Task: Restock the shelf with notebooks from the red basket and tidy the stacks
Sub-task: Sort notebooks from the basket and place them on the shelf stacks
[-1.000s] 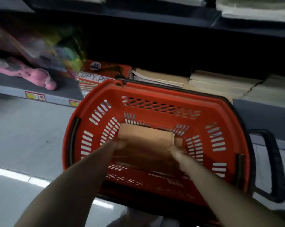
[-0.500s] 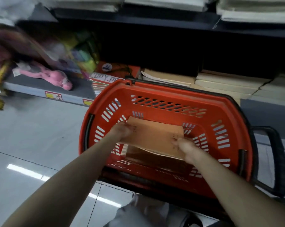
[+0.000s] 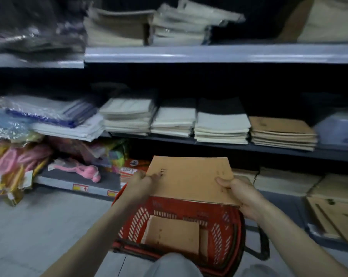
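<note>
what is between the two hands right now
A brown notebook spans the gap: the left hand grips its left edge, the right hand its right edge, shown in the head view.

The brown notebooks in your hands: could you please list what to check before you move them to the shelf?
1. Grip: left hand and right hand hold the held notebooks at opposite edges: ok.
2. Load lifted above the red basket rim: ok.
3. Matching brown stack located on the middle shelf: ok.
4. That stack squared up: cannot tell, blurred.
5. Basket emptied: more notebooks lie inside: not ok.
</note>
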A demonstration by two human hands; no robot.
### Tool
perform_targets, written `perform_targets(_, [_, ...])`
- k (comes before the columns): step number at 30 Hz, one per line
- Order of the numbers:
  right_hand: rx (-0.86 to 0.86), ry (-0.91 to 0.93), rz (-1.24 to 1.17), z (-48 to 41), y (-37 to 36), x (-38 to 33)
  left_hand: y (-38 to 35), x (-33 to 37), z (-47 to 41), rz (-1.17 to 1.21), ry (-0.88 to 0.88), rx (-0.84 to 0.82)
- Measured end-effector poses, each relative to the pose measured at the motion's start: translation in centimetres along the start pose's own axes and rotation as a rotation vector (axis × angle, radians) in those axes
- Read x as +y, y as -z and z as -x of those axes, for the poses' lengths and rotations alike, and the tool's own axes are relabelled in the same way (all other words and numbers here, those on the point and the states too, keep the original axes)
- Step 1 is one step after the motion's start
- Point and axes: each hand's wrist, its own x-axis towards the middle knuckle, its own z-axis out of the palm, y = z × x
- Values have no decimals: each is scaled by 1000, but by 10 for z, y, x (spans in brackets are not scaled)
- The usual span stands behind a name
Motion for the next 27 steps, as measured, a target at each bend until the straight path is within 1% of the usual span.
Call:
perform_targets(3, [58,123,-50,36,31,-31,-18,47,20,72,-75,58])
perform_targets(6, [152,215,-86,63,66,-51,-42,82,33,106,-86,18])
perform_targets(8, [218,254,-129,73,89,-60,-60,99,40,173,-71,-64])
perform_targets(10, [286,284,-183,77,111,-63,-78,116,45,306,-8,-152])
perform_targets(13, [395,313,-304,72,137,-63,-109,142,55,575,167,-393])
perform_targets(14, [431,318,-354,69,144,-63,-122,150,60,620,205,-477])
perform_targets(15, [465,322,-412,65,149,-64,-137,158,63,606,214,-547])
perform_targets(16, [494,321,-476,61,152,-65,-154,164,64,537,201,-608])
perform_targets(18, [521,313,-612,51,152,-69,-193,176,69,336,143,-707])
perform_targets(20, [503,292,-754,39,149,-74,-231,185,71,180,82,-761])
perform_targets(22, [426,254,-823,25,149,-76,-254,194,65,121,45,-721])
perform_targets(25, [309,201,-747,11,160,-69,-261,204,43,92,31,-597])
perform_targets(27, [338,193,-692,1,174,-60,-257,205,21,-18,-27,-491])
